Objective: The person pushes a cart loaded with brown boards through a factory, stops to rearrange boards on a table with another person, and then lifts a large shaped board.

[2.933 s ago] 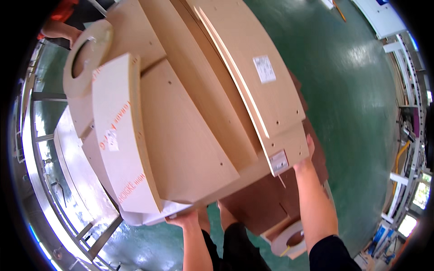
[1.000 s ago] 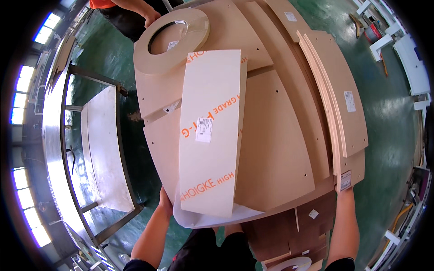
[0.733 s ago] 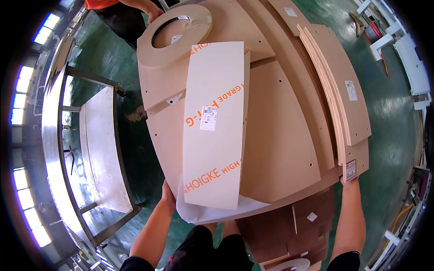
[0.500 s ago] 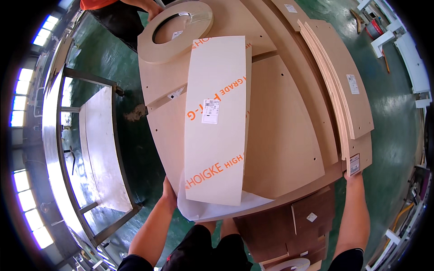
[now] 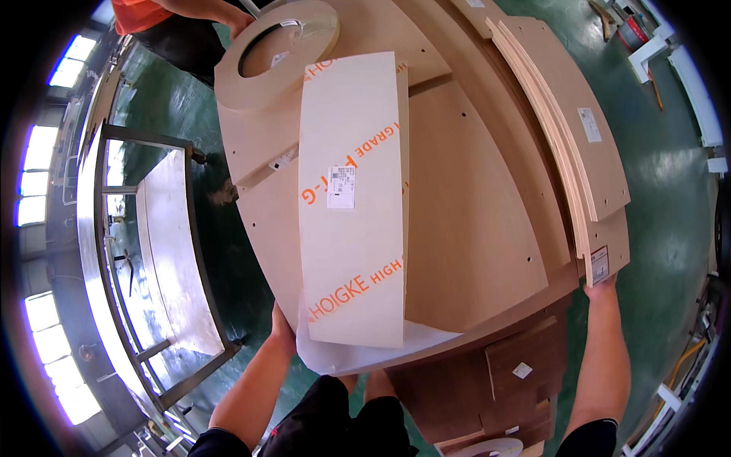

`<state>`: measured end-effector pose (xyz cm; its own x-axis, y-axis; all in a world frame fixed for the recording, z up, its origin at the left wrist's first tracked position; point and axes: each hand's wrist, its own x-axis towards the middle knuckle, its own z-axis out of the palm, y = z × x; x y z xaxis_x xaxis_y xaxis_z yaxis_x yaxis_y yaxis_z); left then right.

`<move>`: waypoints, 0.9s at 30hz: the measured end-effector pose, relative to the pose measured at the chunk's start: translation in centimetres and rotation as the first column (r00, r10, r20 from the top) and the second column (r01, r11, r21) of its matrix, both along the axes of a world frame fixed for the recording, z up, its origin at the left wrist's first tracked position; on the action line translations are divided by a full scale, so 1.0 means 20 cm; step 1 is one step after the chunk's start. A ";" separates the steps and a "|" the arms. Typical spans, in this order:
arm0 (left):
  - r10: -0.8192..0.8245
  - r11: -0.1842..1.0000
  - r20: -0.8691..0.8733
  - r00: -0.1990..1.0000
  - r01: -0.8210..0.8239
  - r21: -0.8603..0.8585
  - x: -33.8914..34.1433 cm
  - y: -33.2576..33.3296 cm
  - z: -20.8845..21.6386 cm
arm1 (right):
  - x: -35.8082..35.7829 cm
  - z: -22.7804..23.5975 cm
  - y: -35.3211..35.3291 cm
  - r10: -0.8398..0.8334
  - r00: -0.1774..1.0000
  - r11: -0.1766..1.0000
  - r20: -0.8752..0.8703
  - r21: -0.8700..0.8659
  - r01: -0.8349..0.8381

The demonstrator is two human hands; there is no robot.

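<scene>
Before me lies a broad stack of tan curved-edge boards [image 5: 472, 206]. My left hand [image 5: 282, 332] is closed on the stack's near left edge, its fingers mostly hidden below the boards. At the near right corner my right hand [image 5: 601, 288] grips the tan board stack from beneath, just under a labelled board end; its fingertips are out of sight. A long cream panel [image 5: 354, 244] with orange print and a white label lies lengthwise on top. White sheeting [image 5: 335, 354] sticks out under its near end. A large roll of edge banding [image 5: 320, 46] rests at the far left.
A person in an orange top [image 5: 138, 15] stands at the far left, a hand near the roll. A metal-framed cart [image 5: 175, 266] stands left of the stack on green floor [image 5: 662, 198]. Dark brown boards [image 5: 449, 392] are low in front of me. White frames line the right side.
The stack, cream panel and roll have shifted slightly left in view, most at the far end. The stack's left edge covers more of the floor stain. Both hands keep their places on the boards.
</scene>
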<state>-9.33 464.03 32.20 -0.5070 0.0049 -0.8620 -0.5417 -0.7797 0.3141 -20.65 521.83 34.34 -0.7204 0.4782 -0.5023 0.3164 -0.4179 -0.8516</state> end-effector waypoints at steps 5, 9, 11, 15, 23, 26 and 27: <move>-0.005 0.998 0.041 0.999 0.007 -0.063 0.00 -0.01 -0.02 | 0.02 -0.07 0.13 0.158 0.987 0.987 -0.033 -0.015 -0.159; -0.018 0.999 0.045 0.999 0.019 -0.041 0.03 -0.02 -0.02 | 0.01 0.00 -0.01 -0.077 0.997 0.995 -0.027 -0.067 0.075; -0.073 0.996 0.028 0.997 0.075 -0.055 0.03 -0.02 -0.03 | 0.08 -0.05 0.11 -0.027 0.999 0.996 0.030 0.080 0.024; -0.169 0.985 0.064 0.984 0.168 0.025 0.06 -0.06 -0.04 | 0.32 0.01 0.32 -0.044 0.943 0.874 0.329 0.470 -0.123; -0.512 0.793 0.278 0.813 0.572 -0.211 0.69 -0.48 -0.39 | 1.42 0.16 0.10 0.026 0.856 0.478 0.515 0.746 -0.464; -0.589 0.639 0.408 0.698 0.711 -0.293 0.92 -0.55 -0.30 | 1.99 0.09 -0.21 -0.006 0.754 0.550 0.657 0.632 -0.546; -0.626 0.554 0.435 0.648 0.761 -0.336 1.02 -0.60 -0.28 | 2.22 0.01 -0.31 -0.006 0.724 0.514 0.690 0.623 -0.590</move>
<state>11.07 452.11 26.52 -0.2980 -0.1528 -0.9423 -0.9541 0.0790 0.2890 23.71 515.58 34.52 -0.6236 0.6808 -0.3842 0.7805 0.5141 -0.3559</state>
